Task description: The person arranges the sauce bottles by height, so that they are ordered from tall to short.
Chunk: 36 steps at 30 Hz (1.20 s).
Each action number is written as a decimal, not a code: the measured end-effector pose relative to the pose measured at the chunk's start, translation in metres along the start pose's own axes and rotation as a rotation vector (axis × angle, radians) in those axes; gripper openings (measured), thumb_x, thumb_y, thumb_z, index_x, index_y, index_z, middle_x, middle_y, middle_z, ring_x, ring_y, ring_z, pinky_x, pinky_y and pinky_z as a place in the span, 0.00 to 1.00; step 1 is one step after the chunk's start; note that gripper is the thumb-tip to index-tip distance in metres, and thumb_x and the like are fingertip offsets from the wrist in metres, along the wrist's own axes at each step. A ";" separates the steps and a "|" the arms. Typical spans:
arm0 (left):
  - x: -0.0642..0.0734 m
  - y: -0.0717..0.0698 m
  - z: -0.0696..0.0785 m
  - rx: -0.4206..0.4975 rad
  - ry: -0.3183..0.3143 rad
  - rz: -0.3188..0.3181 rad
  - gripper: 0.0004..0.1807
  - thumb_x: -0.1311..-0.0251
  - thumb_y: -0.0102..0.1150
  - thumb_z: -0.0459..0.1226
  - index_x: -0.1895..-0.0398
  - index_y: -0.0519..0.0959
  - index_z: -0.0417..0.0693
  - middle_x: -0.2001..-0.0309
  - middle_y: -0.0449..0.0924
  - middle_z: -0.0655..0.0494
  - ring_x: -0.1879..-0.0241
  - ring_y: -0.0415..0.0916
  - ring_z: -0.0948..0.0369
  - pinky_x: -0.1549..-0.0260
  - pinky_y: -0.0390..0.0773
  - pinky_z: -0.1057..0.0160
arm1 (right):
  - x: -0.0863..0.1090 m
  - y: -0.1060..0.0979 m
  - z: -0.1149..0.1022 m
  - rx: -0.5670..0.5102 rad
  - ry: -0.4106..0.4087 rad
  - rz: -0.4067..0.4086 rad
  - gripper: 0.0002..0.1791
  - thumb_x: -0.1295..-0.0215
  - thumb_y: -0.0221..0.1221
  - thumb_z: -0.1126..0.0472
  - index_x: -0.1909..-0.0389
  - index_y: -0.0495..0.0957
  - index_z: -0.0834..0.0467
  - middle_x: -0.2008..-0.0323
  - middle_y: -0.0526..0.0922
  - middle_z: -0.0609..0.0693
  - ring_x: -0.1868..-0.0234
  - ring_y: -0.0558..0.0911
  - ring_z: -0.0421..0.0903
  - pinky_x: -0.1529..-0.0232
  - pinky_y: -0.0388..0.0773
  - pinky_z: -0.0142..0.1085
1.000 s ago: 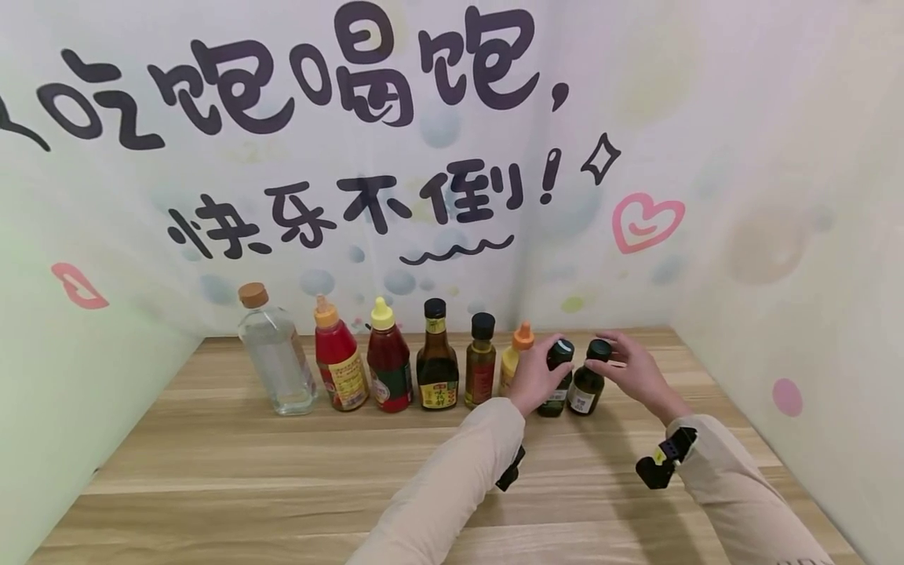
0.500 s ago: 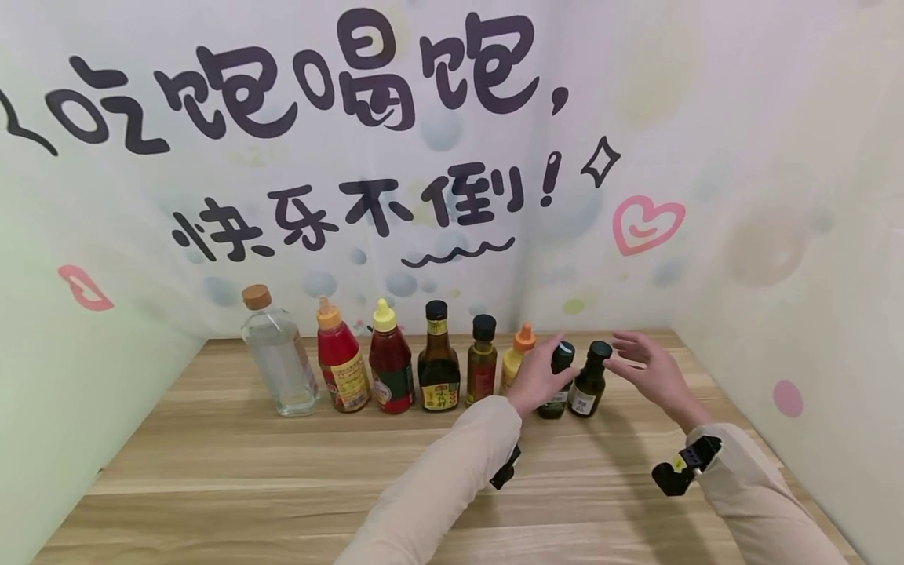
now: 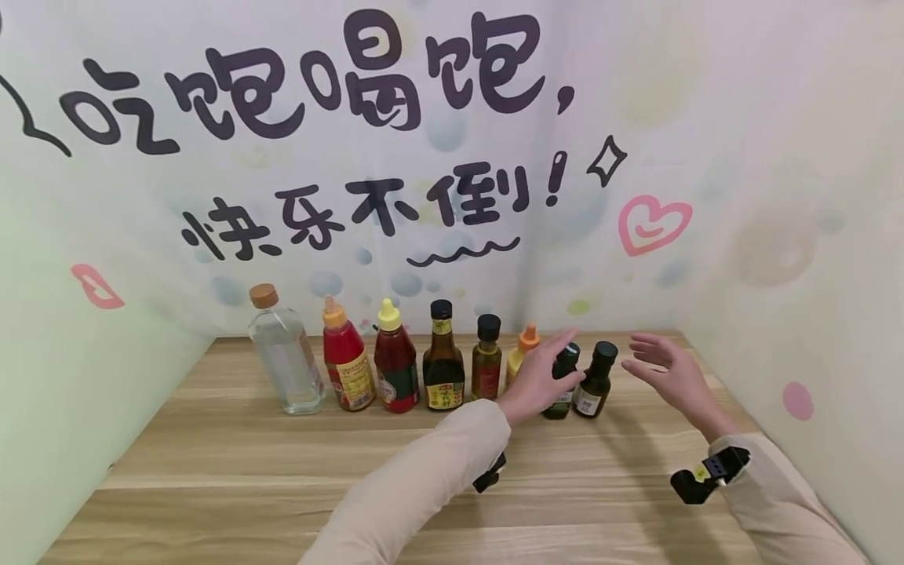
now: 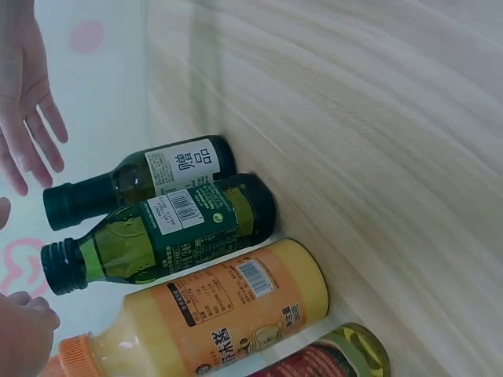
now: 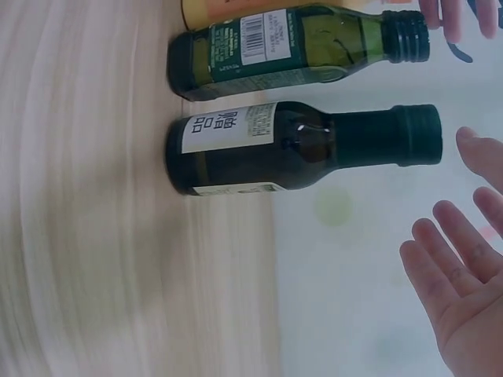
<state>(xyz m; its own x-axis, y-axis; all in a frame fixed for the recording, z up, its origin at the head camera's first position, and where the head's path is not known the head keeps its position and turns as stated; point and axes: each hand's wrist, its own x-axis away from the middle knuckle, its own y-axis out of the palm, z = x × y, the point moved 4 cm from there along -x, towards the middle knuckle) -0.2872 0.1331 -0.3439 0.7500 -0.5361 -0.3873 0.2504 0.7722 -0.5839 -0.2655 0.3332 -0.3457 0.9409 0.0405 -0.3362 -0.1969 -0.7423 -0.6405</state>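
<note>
A dark glass bottle (image 3: 593, 384) with a green cap and white label stands upright at the right end of a row. Beside it is a green glass bottle (image 4: 157, 236), partly hidden in the head view by my left hand (image 3: 538, 382). That hand has its fingers spread near the green bottle's cap, apart from it in the left wrist view. To the right of the dark bottle is my right hand (image 3: 672, 378), raised with relaxed fingers, touching nothing. Left of the green bottle, a yellow squeeze bottle (image 4: 224, 306) with an orange cap is half covered by my left hand.
Farther left along the row stand a small oil bottle (image 3: 487, 361), a brown sauce bottle (image 3: 442, 365), two red squeeze bottles, one with a yellow cap (image 3: 389, 314), and a clear bottle (image 3: 286, 361). A printed wall sheet rises behind the wooden table (image 3: 282, 486).
My right hand has let go of the dark bottle's cap and moved right. My left hand has loosened from the green bottle and drawn slightly away. The bottles remain standing in place.
</note>
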 end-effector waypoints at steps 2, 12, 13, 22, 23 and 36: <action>0.003 -0.003 0.002 0.003 0.030 -0.016 0.33 0.44 0.56 0.38 0.35 0.56 0.50 0.35 0.56 0.56 0.37 0.52 0.64 0.44 0.59 0.68 | 0.001 -0.002 -0.002 0.006 -0.010 0.013 0.28 0.42 0.57 0.56 0.43 0.64 0.64 0.50 0.72 0.66 0.52 0.73 0.62 0.62 0.75 0.33; 0.021 -0.025 0.013 -0.014 0.144 -0.069 0.32 0.42 0.54 0.41 0.34 0.56 0.52 0.35 0.55 0.59 0.37 0.51 0.66 0.43 0.59 0.67 | 0.007 -0.008 -0.008 -0.026 -0.053 0.027 0.26 0.42 0.58 0.59 0.45 0.65 0.67 0.52 0.73 0.67 0.57 0.77 0.39 0.66 0.70 0.18; 0.023 -0.027 0.013 -0.014 0.142 -0.071 0.32 0.42 0.54 0.40 0.35 0.56 0.52 0.35 0.55 0.59 0.38 0.52 0.66 0.43 0.59 0.66 | 0.007 -0.009 -0.010 -0.034 -0.058 0.025 0.26 0.42 0.58 0.59 0.46 0.65 0.67 0.52 0.73 0.67 0.58 0.76 0.34 0.65 0.70 0.18; 0.044 -0.055 0.008 -0.028 0.125 -0.073 0.30 0.45 0.58 0.38 0.38 0.63 0.52 0.41 0.65 0.56 0.47 0.67 0.62 0.53 0.70 0.67 | 0.013 -0.018 -0.020 -0.031 -0.091 0.039 0.23 0.44 0.59 0.61 0.48 0.68 0.65 0.56 0.76 0.46 0.59 0.73 0.25 0.65 0.71 0.18; 0.047 -0.059 0.007 -0.033 0.119 -0.075 0.29 0.45 0.58 0.38 0.38 0.63 0.51 0.41 0.65 0.55 0.48 0.67 0.62 0.53 0.70 0.67 | 0.013 -0.019 -0.021 -0.033 -0.096 0.041 0.23 0.44 0.59 0.62 0.48 0.68 0.65 0.57 0.76 0.42 0.60 0.73 0.25 0.65 0.71 0.18; 0.096 -0.132 -0.021 -0.088 0.064 0.015 0.25 0.47 0.60 0.36 0.44 0.69 0.43 0.45 0.70 0.53 0.45 0.66 0.60 0.50 0.69 0.58 | 0.020 -0.027 -0.025 -0.052 -0.147 0.083 0.19 0.41 0.56 0.63 0.51 0.69 0.68 0.60 0.76 0.34 0.60 0.73 0.23 0.62 0.69 0.16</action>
<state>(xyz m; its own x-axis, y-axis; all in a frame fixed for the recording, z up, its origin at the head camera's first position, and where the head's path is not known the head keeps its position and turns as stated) -0.2611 -0.0274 -0.3186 0.7116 -0.5479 -0.4398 0.1829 0.7488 -0.6371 -0.2343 0.3373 -0.3184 0.8708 0.0720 -0.4863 -0.2541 -0.7808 -0.5708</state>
